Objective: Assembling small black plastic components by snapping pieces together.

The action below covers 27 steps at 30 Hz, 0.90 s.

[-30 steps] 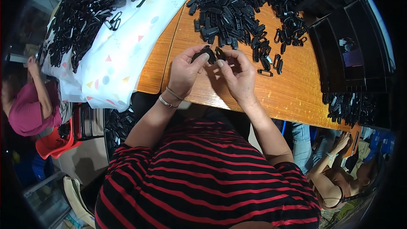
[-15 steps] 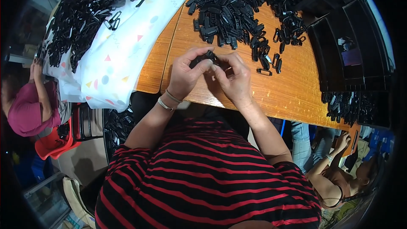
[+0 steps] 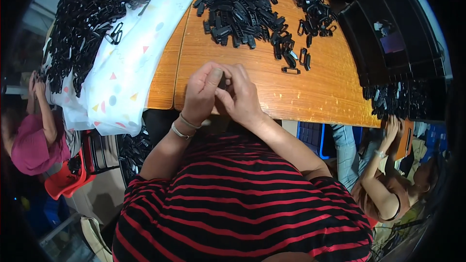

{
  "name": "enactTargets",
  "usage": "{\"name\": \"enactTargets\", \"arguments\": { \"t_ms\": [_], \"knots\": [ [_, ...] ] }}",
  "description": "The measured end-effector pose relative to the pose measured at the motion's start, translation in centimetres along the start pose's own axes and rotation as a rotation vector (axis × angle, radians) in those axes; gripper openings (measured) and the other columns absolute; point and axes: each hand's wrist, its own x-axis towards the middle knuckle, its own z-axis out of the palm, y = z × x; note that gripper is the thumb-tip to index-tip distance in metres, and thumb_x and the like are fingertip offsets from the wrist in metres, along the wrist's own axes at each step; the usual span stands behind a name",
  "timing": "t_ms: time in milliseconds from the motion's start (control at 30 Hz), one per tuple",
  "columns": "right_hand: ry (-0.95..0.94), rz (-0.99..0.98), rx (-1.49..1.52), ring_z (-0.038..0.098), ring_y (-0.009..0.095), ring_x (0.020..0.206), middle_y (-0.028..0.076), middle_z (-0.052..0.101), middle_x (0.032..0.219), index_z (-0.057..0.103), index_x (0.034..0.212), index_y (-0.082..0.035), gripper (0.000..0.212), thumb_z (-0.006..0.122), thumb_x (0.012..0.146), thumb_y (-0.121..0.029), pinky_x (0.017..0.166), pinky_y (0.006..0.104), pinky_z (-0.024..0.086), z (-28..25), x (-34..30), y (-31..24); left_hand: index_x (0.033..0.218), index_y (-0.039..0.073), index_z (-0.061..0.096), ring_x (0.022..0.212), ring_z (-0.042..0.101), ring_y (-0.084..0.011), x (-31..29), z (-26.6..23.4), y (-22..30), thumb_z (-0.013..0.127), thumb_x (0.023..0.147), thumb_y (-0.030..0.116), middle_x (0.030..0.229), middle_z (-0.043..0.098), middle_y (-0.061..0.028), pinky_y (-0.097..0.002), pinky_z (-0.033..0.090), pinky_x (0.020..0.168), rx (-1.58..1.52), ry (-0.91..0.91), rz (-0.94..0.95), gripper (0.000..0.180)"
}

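Over the near edge of the wooden table, both my hands are closed together around a small black plastic part (image 3: 222, 80). My left hand (image 3: 200, 90) grips it with the thumb laid along its side. From the other side the bent fingers of my right hand (image 3: 242, 93) press on it. Most of the part is hidden by the fingers, so its exact kind cannot be seen. Beyond my hands lies a heap of similar black plastic parts (image 3: 238, 12), some of them open frames. A loose frame-shaped part (image 3: 291, 70) rests at the heap's near right end.
On the left, a white patterned sheet (image 3: 128, 75) carries another large black heap (image 3: 87, 24). A black open box (image 3: 383, 43) stands at the right, with more parts (image 3: 388, 99) beside it. Two other people sit at left and right; a red chair (image 3: 65, 179) is at left.
My hands have come closer together and nearer my body, covering more of the black part. The person at right has moved a hand up to the parts by the table's edge.
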Motion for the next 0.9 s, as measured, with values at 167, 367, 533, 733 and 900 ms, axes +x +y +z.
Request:
{"name": "enactTargets", "arguments": {
  "t_ms": [167,367,533,733,900],
  "knots": [
    [-0.169,0.15,0.043,0.059,0.028,0.072,0.011,0.055,0.081,0.055,0.117,-0.004,0.045,0.072,0.076,-0.006,0.061,0.0333,0.048,1.4,-0.3,-0.2,0.09,0.003,0.058,0.07,0.049,-0.0055,-1.6,-2.3,0.1,0.043,0.102,0.021,0.076,0.055,0.0007,-0.0208,0.041,0.062,-0.07,0.086,-0.143,0.026],
    [-0.177,-0.051,-0.236,0.063,0.026,0.077,0.013,0.063,0.088,0.066,0.103,-0.004,0.026,0.073,0.08,-0.015,0.068,0.0339,0.051,-5.3,-1.0,2.7,0.081,0.003,0.061,0.059,0.047,-0.008,-9.9,-12.5,3.4,0.047,0.099,0.029,0.067,0.052,-0.0011,-0.0229,0.036,0.054,0.545,0.217,-0.421,0.035],
    [-0.073,0.064,-0.696,0.063,0.032,0.076,0.014,0.059,0.099,0.065,0.104,-0.004,0.026,0.07,0.079,-0.007,0.064,0.0388,0.052,-12.0,-1.1,4.5,0.088,-0.002,0.067,0.061,0.054,-0.0105,-13.9,-16.1,6.5,0.062,0.092,0.016,0.07,0.059,-0.0036,-0.0265,0.044,0.059,1.64,-0.043,0.08,0.018],
    [-0.205,0.096,-0.887,0.062,0.036,0.075,0.014,0.057,0.099,0.062,0.109,-0.004,0.031,0.067,0.078,-0.002,0.065,0.0422,0.052,-13.2,0.4,6.1,0.103,0.0,0.064,0.072,0.063,-0.0232,-4.2,-10.0,3.9,0.067,0.084,0.009,0.089,0.064,-0.012,-0.0289,0.05,0.067,1.103,0.242,0.105,0.021],
    [-0.205,0.039,-0.717,0.061,0.036,0.076,0.016,0.058,0.098,0.062,0.109,-0.004,0.028,0.065,0.081,-0.003,0.066,0.0414,0.052,-12.7,1.1,4.9,0.112,0.004,0.059,0.092,0.058,-0.0284,6.0,-3.9,0.5,0.074,0.075,0.01,0.091,0.06,-0.011,-0.0371,0.049,0.078,1.166,0.148,0.387,0.04]
  ]
}}
